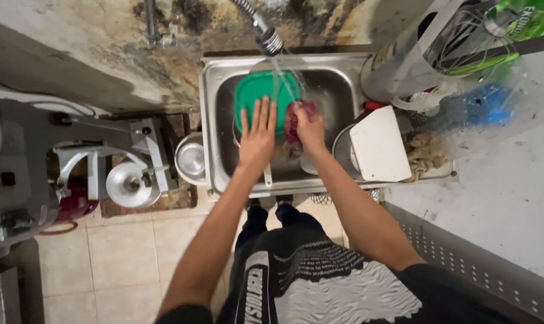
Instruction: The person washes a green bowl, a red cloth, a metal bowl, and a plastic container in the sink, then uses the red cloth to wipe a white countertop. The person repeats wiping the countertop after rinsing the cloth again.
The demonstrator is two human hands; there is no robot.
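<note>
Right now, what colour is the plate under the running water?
Green. The plate sits in the sink beneath the left hand, clearest in the head view.

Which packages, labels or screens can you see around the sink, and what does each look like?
Green packet: top right, behind the wire whisk; shiny bright green with white print.
Clear bag: on the counter right of the sink; crumpled, see-through, something blue inside.
No screens or signs in view.
</note>
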